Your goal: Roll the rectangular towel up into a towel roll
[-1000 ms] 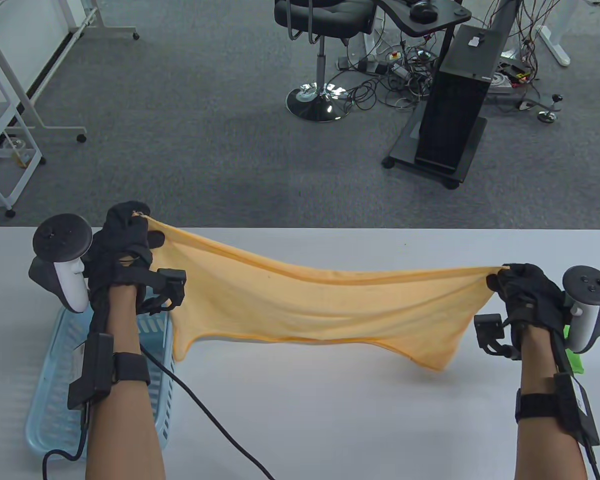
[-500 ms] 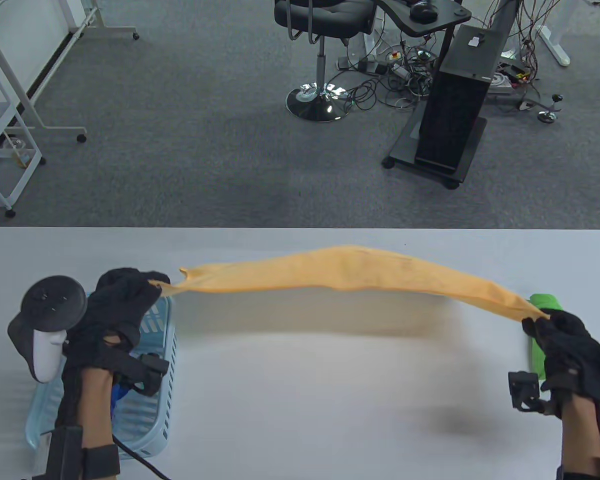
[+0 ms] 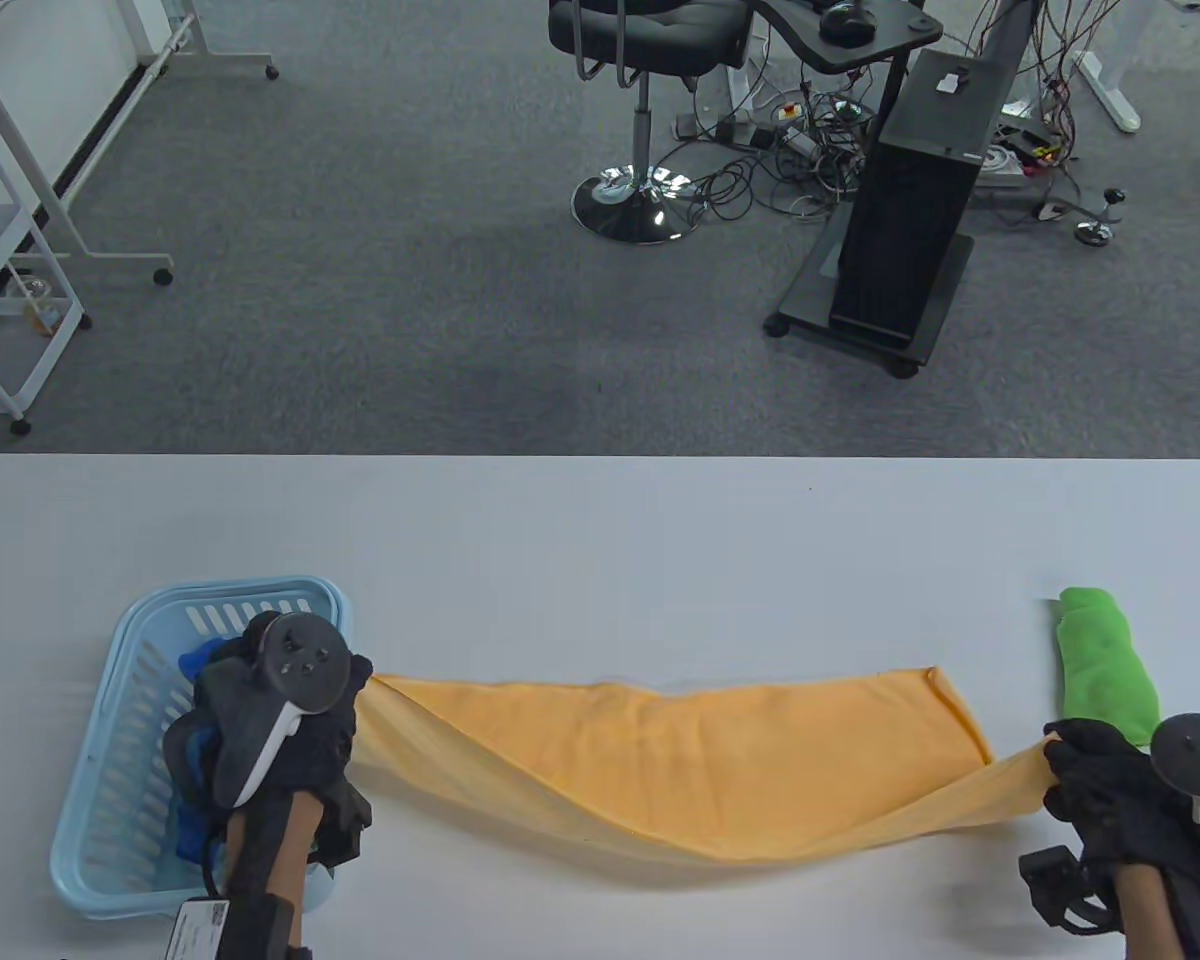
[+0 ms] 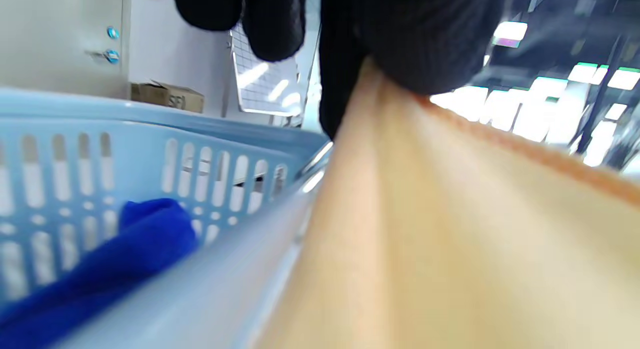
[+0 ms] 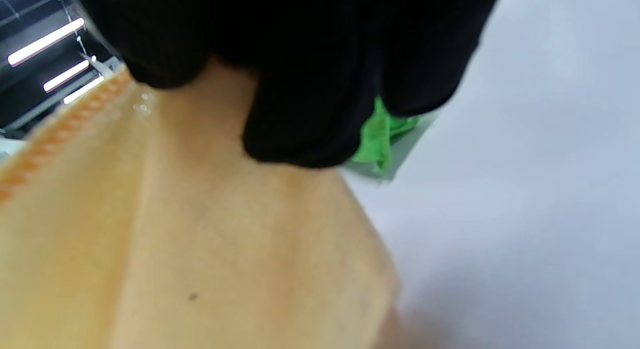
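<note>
An orange rectangular towel [image 3: 700,760] stretches across the near part of the white table [image 3: 600,530]. Its far edge lies on the table while the near edge is held up between both hands. My left hand [image 3: 345,715] grips the towel's left corner beside the basket. My right hand [image 3: 1070,765] pinches the right corner near the table's front right. In the left wrist view the gloved fingers [image 4: 400,44] clamp the towel [image 4: 450,229]. In the right wrist view the fingers [image 5: 300,89] hold the orange cloth [image 5: 200,249].
A light blue basket [image 3: 135,700] with a blue cloth [image 3: 192,775] inside stands at the front left, right under my left wrist. A rolled green towel [image 3: 1105,665] lies at the right, just beyond my right hand. Chair and cabling stand on the floor beyond the table.
Both hands have pulled back toward the front edge and come down. The towel, swung up in the air before, now lies partly flat on the table.
</note>
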Demonstrator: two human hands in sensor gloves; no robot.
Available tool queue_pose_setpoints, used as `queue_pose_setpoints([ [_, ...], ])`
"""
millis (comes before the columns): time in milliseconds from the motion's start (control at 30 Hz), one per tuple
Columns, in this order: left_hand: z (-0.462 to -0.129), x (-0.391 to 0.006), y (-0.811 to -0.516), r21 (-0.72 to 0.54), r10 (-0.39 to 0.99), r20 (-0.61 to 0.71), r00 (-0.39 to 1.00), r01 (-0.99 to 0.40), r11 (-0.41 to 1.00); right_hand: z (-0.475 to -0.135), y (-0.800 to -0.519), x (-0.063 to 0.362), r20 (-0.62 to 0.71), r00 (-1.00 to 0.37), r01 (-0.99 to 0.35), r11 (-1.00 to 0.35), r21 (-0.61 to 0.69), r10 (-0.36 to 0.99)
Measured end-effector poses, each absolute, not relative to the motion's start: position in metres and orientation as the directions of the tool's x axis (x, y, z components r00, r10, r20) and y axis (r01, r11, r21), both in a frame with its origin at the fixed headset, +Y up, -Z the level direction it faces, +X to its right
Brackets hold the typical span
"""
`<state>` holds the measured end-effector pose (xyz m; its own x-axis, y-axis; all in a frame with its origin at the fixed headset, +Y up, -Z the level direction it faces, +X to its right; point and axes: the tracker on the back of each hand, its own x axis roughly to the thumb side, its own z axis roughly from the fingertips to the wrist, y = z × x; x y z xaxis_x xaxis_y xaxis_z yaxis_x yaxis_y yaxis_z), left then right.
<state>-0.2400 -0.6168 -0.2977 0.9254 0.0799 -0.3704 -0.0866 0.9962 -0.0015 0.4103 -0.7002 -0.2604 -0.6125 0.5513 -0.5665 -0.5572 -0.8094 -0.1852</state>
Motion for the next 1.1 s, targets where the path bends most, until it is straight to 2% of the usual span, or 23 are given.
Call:
queue_pose_setpoints([
  [133, -0.319, -0.220, -0.621, -0.093, -0.142, -0.387, 0.911, 0.114, 0.989, -0.284, -0.697, 0.400, -0.564, -0.704, -0.438, -0.889, -0.136, 0.433],
  [267, -0.335, -0.209, -0.625, -0.134, -0.265, -0.382, 0.886, 0.230, 0.964, -0.310, -0.697, 0.390, -0.559, -0.745, -0.378, -0.921, -0.097, 0.365],
  [500, -0.351, -0.203, -0.631, -0.155, -0.319, -0.383, 0.867, 0.280, 0.947, -0.348, -0.706, 0.377, -0.567, -0.773, -0.286, -0.954, -0.091, 0.286],
  [733, -0.349, -0.216, -0.633, -0.069, -0.224, -0.414, 0.882, 0.215, 0.974, -0.349, -0.707, 0.385, -0.584, -0.721, -0.307, -0.928, -0.212, 0.372],
  [867, -0.350, -0.218, -0.634, -0.088, -0.234, -0.421, 0.876, 0.217, 0.972, -0.350, -0.706, 0.384, -0.601, -0.736, -0.298, -0.946, -0.126, 0.311],
  [900, -0.351, -0.217, -0.635, -0.129, -0.263, -0.416, 0.871, 0.229, 0.965, -0.350, -0.705, 0.380, -0.598, -0.741, -0.301, -0.947, -0.109, 0.305],
  [967, -0.352, -0.214, -0.634, -0.182, -0.311, -0.401, 0.862, 0.258, 0.949, -0.350, -0.700, 0.375, -0.599, -0.738, -0.310, -0.944, -0.108, 0.311],
  [1100, -0.350, -0.208, -0.628, -0.180, -0.342, -0.333, 0.879, 0.297, 0.938, -0.347, -0.687, 0.364, -0.580, -0.750, -0.321, -0.942, -0.098, 0.316],
])
